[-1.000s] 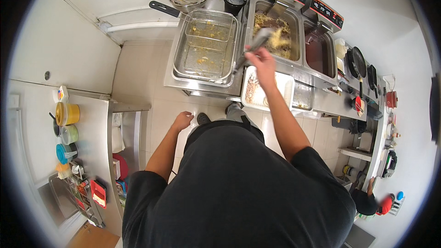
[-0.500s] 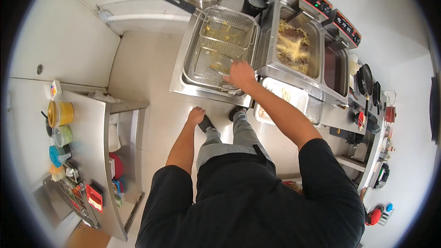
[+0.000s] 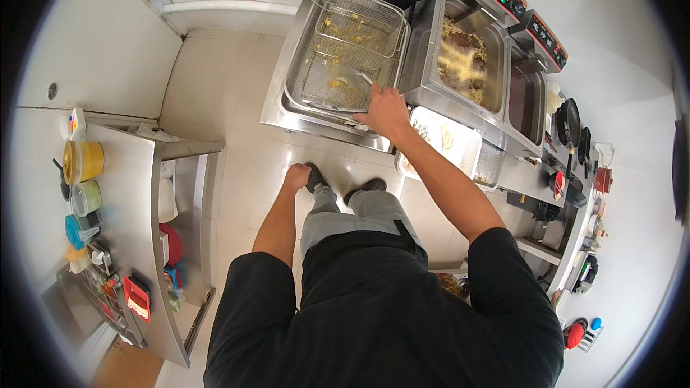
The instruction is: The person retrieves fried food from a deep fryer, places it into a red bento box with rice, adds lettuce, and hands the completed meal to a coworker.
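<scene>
Tongs (image 3: 366, 77), slim and silvery, over crumb-flecked mesh (image 3: 314, 85).

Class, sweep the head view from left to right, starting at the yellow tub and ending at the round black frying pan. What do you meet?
Yellow tub → red tray → left hand → right hand → frothing oil → dark oil → round black frying pan.

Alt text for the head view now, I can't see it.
Right hand, perhaps gripping a metal utensil, is over a metal tray near its right corner; left hand hangs apart. The tray holds a wire basket; a fryer alongside holds foamy food.
</scene>
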A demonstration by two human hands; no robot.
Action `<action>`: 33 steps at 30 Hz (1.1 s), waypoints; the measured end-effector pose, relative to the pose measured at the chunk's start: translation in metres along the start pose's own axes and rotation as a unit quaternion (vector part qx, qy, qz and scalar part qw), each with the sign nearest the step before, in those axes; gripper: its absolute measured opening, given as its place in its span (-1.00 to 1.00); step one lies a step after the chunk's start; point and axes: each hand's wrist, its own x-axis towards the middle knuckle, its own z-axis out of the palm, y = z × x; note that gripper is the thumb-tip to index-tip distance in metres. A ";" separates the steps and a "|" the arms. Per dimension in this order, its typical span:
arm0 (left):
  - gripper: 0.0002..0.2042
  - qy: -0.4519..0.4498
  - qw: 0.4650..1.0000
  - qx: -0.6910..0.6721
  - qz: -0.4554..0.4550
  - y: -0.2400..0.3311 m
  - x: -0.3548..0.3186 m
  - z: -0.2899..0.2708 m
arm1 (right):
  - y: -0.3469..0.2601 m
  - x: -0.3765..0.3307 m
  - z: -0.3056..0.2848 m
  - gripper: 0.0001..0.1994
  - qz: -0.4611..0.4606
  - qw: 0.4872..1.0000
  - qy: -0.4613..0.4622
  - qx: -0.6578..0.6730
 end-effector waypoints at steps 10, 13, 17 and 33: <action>-0.71 -0.060 0.995 0.035 -0.066 0.011 -0.046 0.009 | 0.018 -0.035 0.012 -0.74 -0.111 0.969 0.162 0.151; -0.67 0.011 0.996 -0.035 -0.079 0.002 -0.055 0.027 | 0.011 -0.040 -0.004 -0.78 -0.130 0.936 0.173 0.279; -0.65 0.065 0.991 -0.020 -0.116 0.000 -0.082 0.040 | 0.010 -0.054 -0.044 -0.76 -0.136 0.902 0.118 0.391; -0.65 0.074 0.969 -0.110 -0.209 -0.031 -0.162 0.077 | 0.056 0.115 -0.105 -0.66 -0.094 0.990 0.088 -0.054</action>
